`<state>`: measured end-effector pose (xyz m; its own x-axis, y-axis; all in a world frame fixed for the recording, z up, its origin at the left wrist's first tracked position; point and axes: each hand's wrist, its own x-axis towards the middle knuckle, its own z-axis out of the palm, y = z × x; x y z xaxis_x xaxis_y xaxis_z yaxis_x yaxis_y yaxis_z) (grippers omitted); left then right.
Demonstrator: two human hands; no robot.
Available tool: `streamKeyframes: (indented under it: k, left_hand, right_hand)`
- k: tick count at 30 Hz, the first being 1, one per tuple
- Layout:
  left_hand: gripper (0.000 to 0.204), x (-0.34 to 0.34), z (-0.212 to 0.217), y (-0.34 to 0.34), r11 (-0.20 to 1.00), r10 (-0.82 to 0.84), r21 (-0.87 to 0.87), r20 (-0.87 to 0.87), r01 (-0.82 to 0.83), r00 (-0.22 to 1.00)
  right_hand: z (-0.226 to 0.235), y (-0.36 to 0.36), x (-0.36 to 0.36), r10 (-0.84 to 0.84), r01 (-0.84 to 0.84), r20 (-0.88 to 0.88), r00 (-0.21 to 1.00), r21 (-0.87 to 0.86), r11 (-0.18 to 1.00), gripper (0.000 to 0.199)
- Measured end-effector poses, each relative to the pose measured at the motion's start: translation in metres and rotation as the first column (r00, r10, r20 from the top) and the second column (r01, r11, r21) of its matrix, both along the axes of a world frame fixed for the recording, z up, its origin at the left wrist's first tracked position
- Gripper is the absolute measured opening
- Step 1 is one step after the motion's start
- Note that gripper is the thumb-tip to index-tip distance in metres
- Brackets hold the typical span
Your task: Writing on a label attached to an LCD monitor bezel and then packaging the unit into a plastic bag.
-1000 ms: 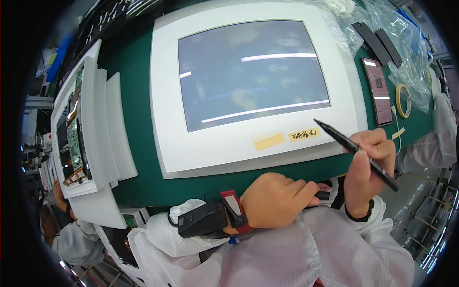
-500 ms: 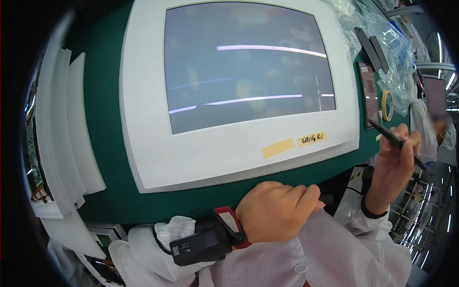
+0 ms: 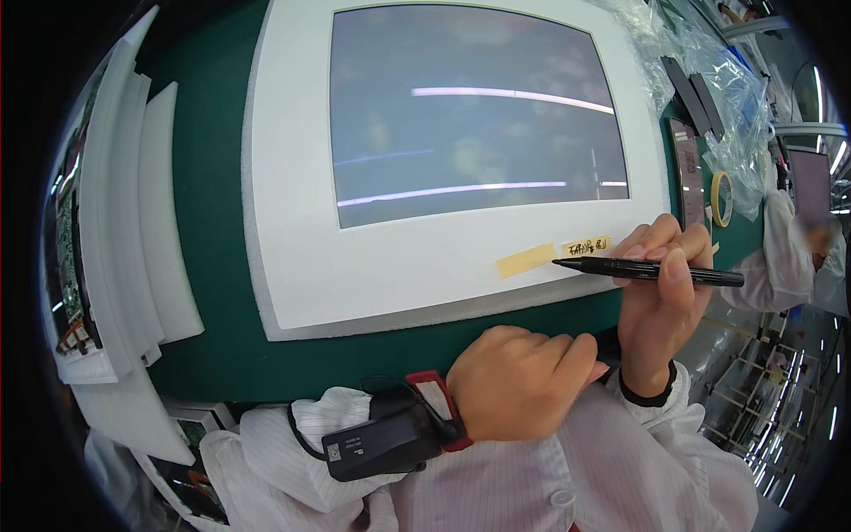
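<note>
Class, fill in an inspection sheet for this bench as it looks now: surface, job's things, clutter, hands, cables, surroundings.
Surface: green mat.
Job's things: screen panel in a white foam frame; two yellow tape labels; black pen.
Clutter: foam sheets, tape roll, plastic bags.
Hands: right hand holds the pen; left hand fisted at the bench edge.
Cables: nothing seen.
Surroundings: another person's sleeve, racks.

Bright, even overhead light streaked glare across the glossy screen [image 3: 479, 115]; fisheye distortion bent edges, and corners fell black, right rim slightly blurred.
</note>
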<state>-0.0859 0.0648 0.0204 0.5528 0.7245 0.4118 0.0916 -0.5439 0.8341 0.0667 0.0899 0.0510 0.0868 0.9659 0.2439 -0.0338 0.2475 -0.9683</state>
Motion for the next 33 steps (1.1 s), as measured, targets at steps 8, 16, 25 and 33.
streamKeyframes:
  k: [8,16,25,33]
  left_hand:
    - [0.019,-0.002,0.002,-0.003,0.997,0.022,-0.080,-0.007,-0.022,1.000]
    - [0.020,-0.001,0.000,-0.001,0.997,0.068,-0.028,0.029,-0.067,0.997]
    - [0.015,0.000,-0.001,-0.004,0.992,0.126,-0.011,0.004,-0.126,0.992]
    - [0.015,0.002,-0.004,-0.006,0.989,0.145,0.006,0.001,-0.145,0.989]
  right_hand:
    - [-0.008,-0.001,-0.010,0.035,-0.041,0.081,0.996,0.066,0.997,0.021]
    - [-0.007,0.000,-0.008,0.066,-0.072,0.177,0.982,0.031,0.997,0.019]
    - [-0.005,0.000,-0.010,0.065,-0.074,0.213,0.975,0.034,0.997,0.019]
    - [-0.003,0.000,-0.010,0.067,-0.067,0.127,0.990,-0.007,0.998,0.019]
